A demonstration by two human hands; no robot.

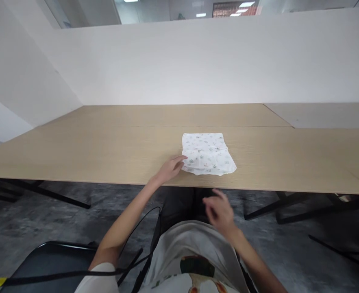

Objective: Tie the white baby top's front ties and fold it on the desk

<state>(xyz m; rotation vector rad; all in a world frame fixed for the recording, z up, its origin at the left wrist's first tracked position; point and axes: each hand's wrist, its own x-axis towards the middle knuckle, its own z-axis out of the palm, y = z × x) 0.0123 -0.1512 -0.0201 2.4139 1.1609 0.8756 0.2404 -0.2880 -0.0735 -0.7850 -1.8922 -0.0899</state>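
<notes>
A white cloth [206,152] with a small scattered print lies spread on the table, its near edge slightly wavy. My left hand [171,168] rests at the cloth's left edge, fingers stretched out and the fingertips touching its lower left side. Over my lap, just off the table's front edge, hovers my right hand [220,211], a little blurred. Its fingers are loosely bent and apart, with nothing seen in them. The cloth is to the left of and beyond that hand.
The wooden table [121,150] runs wide across the view, against a white wall [197,65]. A black chair [53,260] stands at the lower left. A black cable [60,277] with a yellow band passes near my left arm. Dark table legs [60,197] show below.
</notes>
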